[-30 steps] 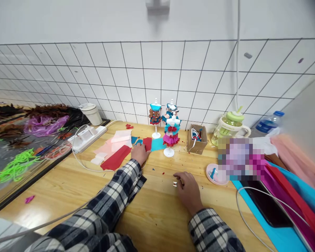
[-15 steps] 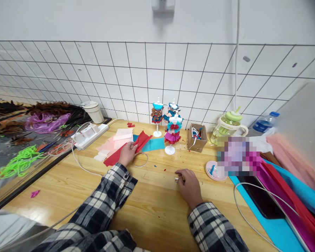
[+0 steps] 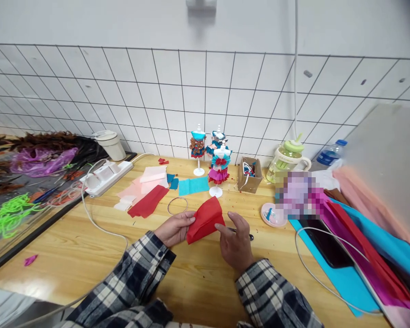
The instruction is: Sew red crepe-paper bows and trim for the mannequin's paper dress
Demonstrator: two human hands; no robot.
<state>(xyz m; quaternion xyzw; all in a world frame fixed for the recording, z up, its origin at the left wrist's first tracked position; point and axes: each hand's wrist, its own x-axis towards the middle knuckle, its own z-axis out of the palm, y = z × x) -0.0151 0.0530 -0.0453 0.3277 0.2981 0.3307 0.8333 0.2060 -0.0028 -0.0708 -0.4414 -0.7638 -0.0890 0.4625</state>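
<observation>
Sheet [image 3: 205, 221], red, slants lengthwise away rightward, pinched by left hand [image 3: 176, 228], right hand [image 3: 235, 241] spread at its edge.

A craft workshop. Beyond the grip, small dress forms [image 3: 219, 169] in ruffles stand on the worktop [image 3: 177, 282] among cut scraps.

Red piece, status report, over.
Left hand gripping red piece. Right hand at its edge, dark tool alongside. Thin ring lying beyond left hand.
</observation>
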